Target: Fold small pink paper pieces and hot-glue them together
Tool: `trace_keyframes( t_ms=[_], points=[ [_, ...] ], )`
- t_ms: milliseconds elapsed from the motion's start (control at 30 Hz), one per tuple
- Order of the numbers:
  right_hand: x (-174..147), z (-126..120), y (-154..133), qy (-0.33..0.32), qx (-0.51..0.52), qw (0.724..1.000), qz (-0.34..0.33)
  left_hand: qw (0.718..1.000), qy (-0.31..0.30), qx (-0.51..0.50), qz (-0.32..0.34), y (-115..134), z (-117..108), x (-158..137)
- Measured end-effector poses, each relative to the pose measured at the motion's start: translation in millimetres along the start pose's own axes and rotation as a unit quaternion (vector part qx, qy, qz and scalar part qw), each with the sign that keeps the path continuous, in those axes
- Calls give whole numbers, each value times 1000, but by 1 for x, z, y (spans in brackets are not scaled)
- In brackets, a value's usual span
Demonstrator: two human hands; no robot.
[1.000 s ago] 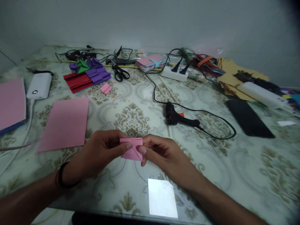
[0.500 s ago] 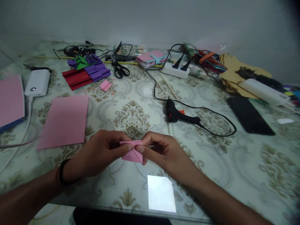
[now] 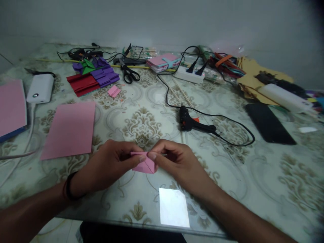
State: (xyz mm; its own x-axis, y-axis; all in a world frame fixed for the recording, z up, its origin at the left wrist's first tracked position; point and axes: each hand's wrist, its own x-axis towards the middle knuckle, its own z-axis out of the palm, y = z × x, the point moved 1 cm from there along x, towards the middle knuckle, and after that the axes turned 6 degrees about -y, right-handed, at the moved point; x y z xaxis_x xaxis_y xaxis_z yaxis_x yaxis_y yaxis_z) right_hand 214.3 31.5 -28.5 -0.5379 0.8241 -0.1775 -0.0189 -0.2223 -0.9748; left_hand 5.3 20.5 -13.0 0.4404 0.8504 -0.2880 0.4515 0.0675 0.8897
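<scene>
Between both hands is a small folded pink paper, held just above the table near its front edge. Diagonal crease lines run across its face. My left hand pinches its left side, thumb in front and fingers behind. On the right, my right hand grips the top right corner with the thumb pressed on the upper edge. The two thumb tips lie close together. A flat pink sheet rests to the left of my left hand.
A black hot glue gun with a looping cord lies beyond my right hand, with a black phone farther right. Scissors, folded coloured papers, a power strip and a white power bank stand toward the back.
My right thumb has shifted slightly up along the pink paper's top edge, and the right fingers below it have drawn up. Otherwise the scene looks the same.
</scene>
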Motion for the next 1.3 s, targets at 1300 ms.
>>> trace_keyframes(
  t_ms=[1300],
  points=[
    [-7,1,-6,28,-25,996,-86,985,106,51,126,12,1,-8]
  ],
)
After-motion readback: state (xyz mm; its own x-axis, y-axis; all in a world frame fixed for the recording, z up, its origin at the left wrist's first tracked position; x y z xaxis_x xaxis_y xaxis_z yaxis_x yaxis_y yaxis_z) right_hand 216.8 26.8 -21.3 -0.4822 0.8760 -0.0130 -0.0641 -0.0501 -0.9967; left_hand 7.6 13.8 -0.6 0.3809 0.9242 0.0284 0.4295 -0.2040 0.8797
